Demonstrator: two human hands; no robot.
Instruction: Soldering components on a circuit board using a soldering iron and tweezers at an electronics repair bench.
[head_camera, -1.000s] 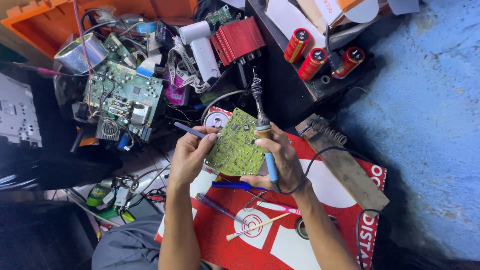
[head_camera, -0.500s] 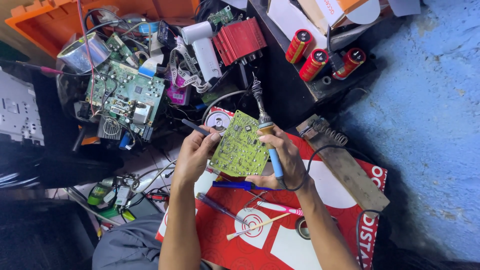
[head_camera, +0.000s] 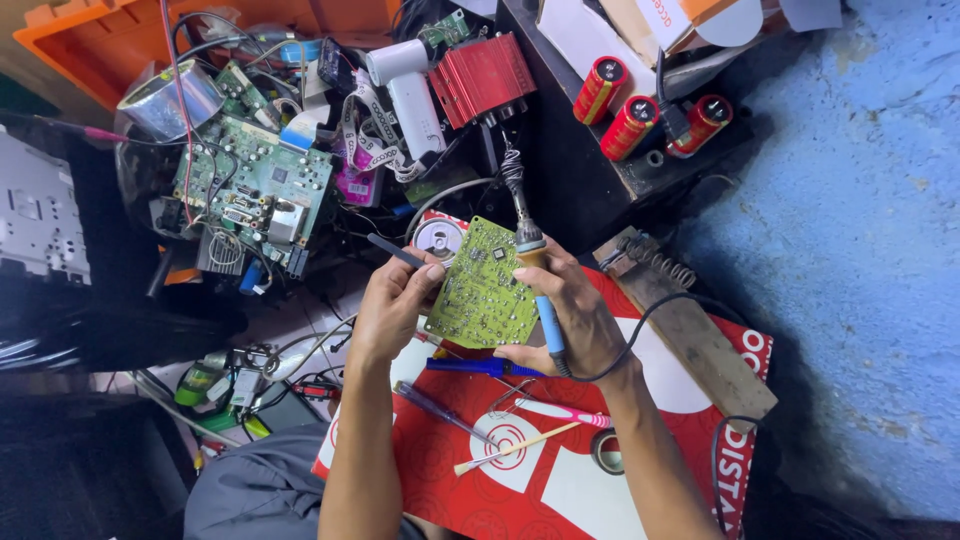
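A small green circuit board (head_camera: 482, 285) is held up between both hands above a red and white printed sheet (head_camera: 560, 480). My left hand (head_camera: 392, 305) grips the board's left edge and also pinches a thin dark tool (head_camera: 395, 251) that points up and left. My right hand (head_camera: 573, 310) supports the board's right edge and holds a soldering iron (head_camera: 535, 275) with a blue handle, tip pointing up, wire coiled round the tip. Its black cord (head_camera: 660, 310) loops off to the right.
A blue-handled tool (head_camera: 480, 366), a screwdriver (head_camera: 440, 411), a pink pen (head_camera: 560, 412) and a small brush (head_camera: 515, 447) lie on the sheet. A wooden iron stand (head_camera: 690, 325) sits right. A larger green board (head_camera: 255, 190), red metal case (head_camera: 482, 78), red capacitors (head_camera: 640, 110) and orange tray (head_camera: 200, 20) crowd the back.
Both hands and the green board have shifted slightly; the board has tilted and the left hand's thin tool now sits a little higher by the board's corner.
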